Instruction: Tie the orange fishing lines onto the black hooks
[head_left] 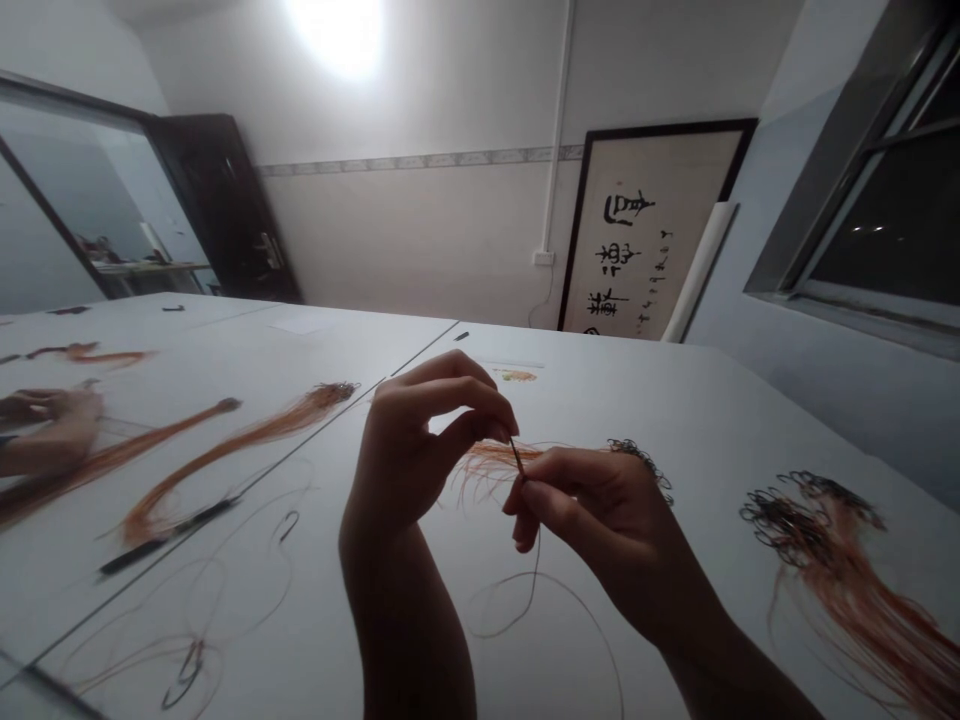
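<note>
Both hands are raised above the white table, their fingertips close together. My left hand pinches the upper end of a short thin dark piece. Just below and to the right, my right hand pinches its lower end between thumb and forefinger. A thin cord hangs from under my right fingers and curls on the table. Behind the hands lies a bundle of orange strands, with dark hooks at its right end, partly hidden by my right hand.
Hooks with reddish strands lie at right. Left of centre are an orange bundle, a black tool, a loose hook and tangled line. Another person's hands work at the far left beside another bundle.
</note>
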